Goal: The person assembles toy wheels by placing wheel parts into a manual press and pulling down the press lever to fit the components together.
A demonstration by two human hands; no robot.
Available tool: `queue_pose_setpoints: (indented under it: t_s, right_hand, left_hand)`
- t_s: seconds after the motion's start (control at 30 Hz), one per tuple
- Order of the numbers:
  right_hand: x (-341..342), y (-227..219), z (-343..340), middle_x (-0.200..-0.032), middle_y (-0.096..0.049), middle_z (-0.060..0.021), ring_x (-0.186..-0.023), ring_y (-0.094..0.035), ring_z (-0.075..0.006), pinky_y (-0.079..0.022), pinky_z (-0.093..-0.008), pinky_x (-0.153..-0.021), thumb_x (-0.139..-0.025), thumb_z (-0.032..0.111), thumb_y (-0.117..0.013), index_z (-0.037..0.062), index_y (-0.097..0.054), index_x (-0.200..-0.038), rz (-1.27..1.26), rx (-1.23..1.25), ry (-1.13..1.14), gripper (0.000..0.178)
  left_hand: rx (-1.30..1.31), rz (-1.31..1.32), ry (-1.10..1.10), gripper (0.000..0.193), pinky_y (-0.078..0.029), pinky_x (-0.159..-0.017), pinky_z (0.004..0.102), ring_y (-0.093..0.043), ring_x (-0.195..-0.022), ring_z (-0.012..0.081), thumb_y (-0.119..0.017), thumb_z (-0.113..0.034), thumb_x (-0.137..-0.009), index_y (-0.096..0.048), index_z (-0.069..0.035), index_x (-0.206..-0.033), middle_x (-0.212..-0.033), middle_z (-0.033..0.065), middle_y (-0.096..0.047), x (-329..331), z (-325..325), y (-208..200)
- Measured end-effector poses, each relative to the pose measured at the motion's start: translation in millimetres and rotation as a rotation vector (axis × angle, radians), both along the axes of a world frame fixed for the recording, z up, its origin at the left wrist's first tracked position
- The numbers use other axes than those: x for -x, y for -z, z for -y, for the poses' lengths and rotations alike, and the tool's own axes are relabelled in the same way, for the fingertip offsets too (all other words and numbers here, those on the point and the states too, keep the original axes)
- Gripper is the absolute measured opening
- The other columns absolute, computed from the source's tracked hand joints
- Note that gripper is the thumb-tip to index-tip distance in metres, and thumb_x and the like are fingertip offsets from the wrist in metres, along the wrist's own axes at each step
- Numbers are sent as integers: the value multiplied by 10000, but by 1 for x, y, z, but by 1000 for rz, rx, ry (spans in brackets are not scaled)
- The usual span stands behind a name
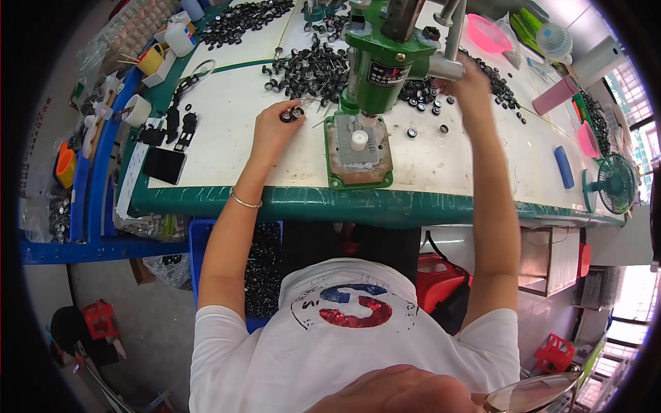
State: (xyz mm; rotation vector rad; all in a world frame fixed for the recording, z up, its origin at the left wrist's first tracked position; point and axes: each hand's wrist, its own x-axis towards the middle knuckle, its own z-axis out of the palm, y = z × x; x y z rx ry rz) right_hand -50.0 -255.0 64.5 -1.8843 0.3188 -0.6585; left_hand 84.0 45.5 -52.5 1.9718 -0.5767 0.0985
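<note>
My left hand [277, 129] is closed on small black round wheel-like parts [292, 115], pinched at the fingertips just left of the press. A heap of black parts with thin metal pins [311, 72] lies right beyond it. The green bench press [379, 79] stands in the middle, its ram above a white round holder [359, 140] on the base plate [354, 165]. My right hand [471, 81] is beside the press's metal side hub [444, 67]. Its fingers are blurred and partly hidden, so I cannot tell whether it grips anything. Loose black round parts [420, 96] lie near it.
More black parts [237, 22] are heaped at the far left. A phone [164, 166], a white bottle [180, 39] and a yellow cup [151, 60] are on the left. Rightward are a blue roll [564, 166], a green fan [613, 184] and a pink basin [487, 34]. A blue bin [200, 244] stands below the table edge.
</note>
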Motion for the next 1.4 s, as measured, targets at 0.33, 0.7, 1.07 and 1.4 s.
queue_pose_setpoints:
  t_s: [0.33, 0.7, 1.07, 1.4]
  right_hand:
    - [47, 103, -30, -917, -611, -70, -742, -587, -183, -481, -287, -730, -859, 119, -621, 42, -637, -1043, -177, 734, -43, 200]
    - [18, 71, -101, -815, -629, -40, -736, -571, -96, -460, -246, -669, -845, 200, -676, -13, -638, -1006, -174, -280, -311, 270]
    - [13, 59, -100, -752, -592, -16, -679, -512, -94, -419, -234, -621, -806, 188, -704, -5, -649, -946, -407, -390, -303, 245]
    - [9, 54, -81, -850, -592, 1, -666, -488, -66, -405, -207, -587, -869, 143, -617, 8, -615, -1081, -264, -706, -297, 252]
  left_hand:
    - [138, -265, 43, 164, -438, -559, 228, -614, -754, 116, -720, -124, -789, -663, -14, -896, -906, 67, -678, 14, 4, -16]
    - [652, -892, 396, 242, -313, -475, 152, -629, -804, 76, -661, -25, -822, -627, 31, -1054, -996, 119, -680, 50, -4, -47]
    - [352, -524, 260, 112, -233, -451, 170, -400, -545, -12, -729, -107, -771, -733, -89, -882, -711, -47, -643, 82, 20, -62]
    - [401, -309, 381, 118, -418, -627, 193, -529, -687, 46, -741, -31, -747, -698, 2, -852, -799, -20, -634, 80, 39, -51]
